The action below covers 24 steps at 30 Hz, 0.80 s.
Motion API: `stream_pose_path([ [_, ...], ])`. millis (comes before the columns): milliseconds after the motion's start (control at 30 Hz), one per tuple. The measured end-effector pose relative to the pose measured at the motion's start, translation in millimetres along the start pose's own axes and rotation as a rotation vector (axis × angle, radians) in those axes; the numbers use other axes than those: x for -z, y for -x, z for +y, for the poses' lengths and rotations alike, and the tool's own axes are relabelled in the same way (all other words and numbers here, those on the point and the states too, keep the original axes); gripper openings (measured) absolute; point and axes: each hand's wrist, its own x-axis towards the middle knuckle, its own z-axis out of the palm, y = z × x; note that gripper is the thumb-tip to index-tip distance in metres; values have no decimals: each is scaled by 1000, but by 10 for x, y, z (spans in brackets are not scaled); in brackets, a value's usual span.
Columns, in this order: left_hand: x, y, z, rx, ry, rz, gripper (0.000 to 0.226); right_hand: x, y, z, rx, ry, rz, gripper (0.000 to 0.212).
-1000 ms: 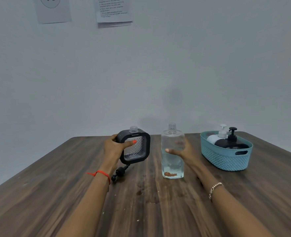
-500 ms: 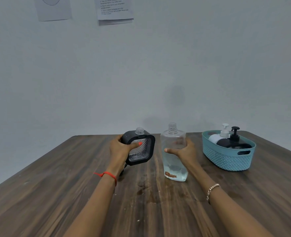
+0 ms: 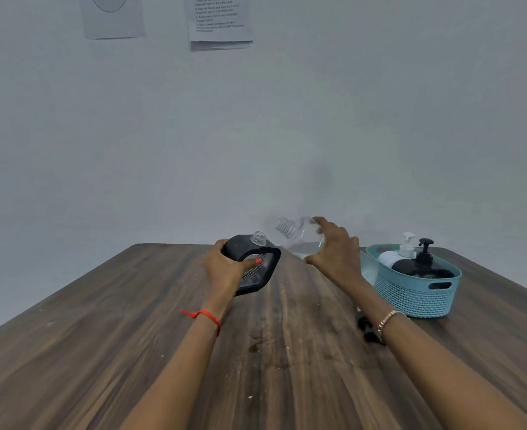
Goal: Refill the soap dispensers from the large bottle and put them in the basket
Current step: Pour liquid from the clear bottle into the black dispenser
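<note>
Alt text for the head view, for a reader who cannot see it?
The right hand tilts a large bottle, neck toward the uncapped black dispenser gripped by the left hand at a wooden table. A teal basket holds a white pump bottle and a black pump bottle.

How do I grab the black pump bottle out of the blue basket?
The black pump bottle stands upright with its wide body sunk in the basket, the white bottle close beside it. Only the pump pokes up, so pinch the thin neck under the pump head, coming straight down from above.
</note>
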Motion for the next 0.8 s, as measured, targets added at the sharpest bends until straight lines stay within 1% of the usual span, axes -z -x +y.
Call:
stream_pose_path([
  [133,18,23,17,-23,-38,27,54,30,6,-9,38,66,-24,69],
  [367,51,79,29,-61,-55,21,55,22,-23,-64,69,135,-47,70],
  [600,43,86,25,-65,-61,25,57,2,-53,-89,90,199,-63,70],
  [800,27,127,22,-56,-57,26,55,-10,-50,-84,102,244,-73,68],
])
